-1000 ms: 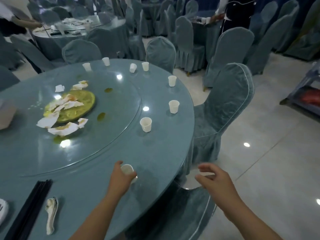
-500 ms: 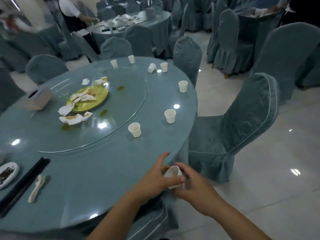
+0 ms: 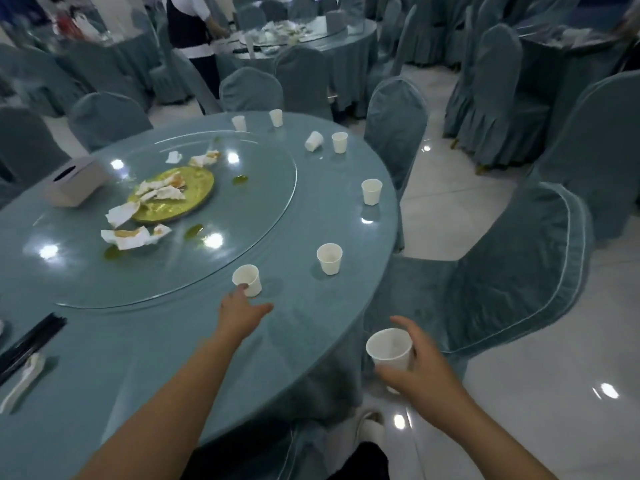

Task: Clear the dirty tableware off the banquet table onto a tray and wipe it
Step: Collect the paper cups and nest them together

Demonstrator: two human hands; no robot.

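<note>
My right hand (image 3: 420, 370) holds a white paper cup (image 3: 389, 348) off the table's near right edge, fingers curled round it. My left hand (image 3: 239, 311) reaches over the round blue table (image 3: 173, 358), its fingertips touching the nearest standing paper cup (image 3: 247, 279) beside the glass turntable (image 3: 263, 202). Several more white cups ring the table, among them one at the right (image 3: 329, 258), one farther back (image 3: 371, 191), and one lying tipped (image 3: 313, 141). A yellow plate (image 3: 194, 192) with crumpled napkins sits on the turntable.
A tissue box (image 3: 74, 181) sits at the left of the turntable. Black chopsticks (image 3: 31, 341) and a white spoon (image 3: 22, 379) lie at the near left. Covered chairs (image 3: 512, 271) crowd the right side. A person (image 3: 194, 36) stands at a far table.
The cup passed from my left hand to my right hand, which now holds it off the table edge. My left hand has reached forward to the nearest standing cup.
</note>
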